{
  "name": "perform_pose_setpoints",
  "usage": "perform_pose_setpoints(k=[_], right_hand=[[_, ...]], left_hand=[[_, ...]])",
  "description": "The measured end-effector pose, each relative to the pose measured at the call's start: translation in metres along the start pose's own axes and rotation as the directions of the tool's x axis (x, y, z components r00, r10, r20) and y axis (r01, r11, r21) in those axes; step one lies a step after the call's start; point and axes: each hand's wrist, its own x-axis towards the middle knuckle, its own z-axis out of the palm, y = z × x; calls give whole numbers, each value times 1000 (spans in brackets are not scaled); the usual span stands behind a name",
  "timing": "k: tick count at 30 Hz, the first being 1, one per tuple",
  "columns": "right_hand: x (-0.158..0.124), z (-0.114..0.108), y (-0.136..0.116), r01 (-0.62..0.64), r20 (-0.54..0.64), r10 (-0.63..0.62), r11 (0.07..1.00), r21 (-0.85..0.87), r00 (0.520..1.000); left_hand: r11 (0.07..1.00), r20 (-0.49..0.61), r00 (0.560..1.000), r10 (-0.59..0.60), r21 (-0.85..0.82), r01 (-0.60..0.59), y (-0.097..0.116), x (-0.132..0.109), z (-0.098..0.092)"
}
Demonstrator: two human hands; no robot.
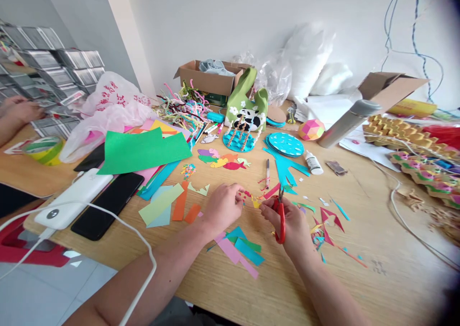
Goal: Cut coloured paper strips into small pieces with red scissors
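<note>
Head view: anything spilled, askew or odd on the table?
Paper scraps litter the table around the right hand holding red scissors. Glue bottle lies on its side; steel flask lies tilted. Nothing looks damaged.

Matt paper scraps [240,249], glossy red plastic scissors [280,220] — smooth wood-grain table [359,287]

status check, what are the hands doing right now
Right hand grips red scissors. Left hand pinched shut beside yellow scrap. Paper offcuts strewn around both.
</note>
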Motion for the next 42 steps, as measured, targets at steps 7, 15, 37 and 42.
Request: perform_pose_setpoints(k=[7, 15, 37, 42], right_hand=[[2, 1, 4, 19, -6, -19, 1000, 10, 1000], [5, 2, 16, 29, 7, -29, 999, 41, 1000], [-10, 5, 11, 35, 300, -45, 999, 38, 953], [-12, 10, 15, 52, 319, -48, 999, -3, 946]], left_hand=[[984, 17, 998, -53, -169, 55, 12, 3, -3], [832, 357, 893, -274, -377, 406, 25, 3, -5], [278, 365, 895, -255, -859, 429, 29, 2, -11], [224, 345, 902, -261, -887, 404, 31, 0, -8]])
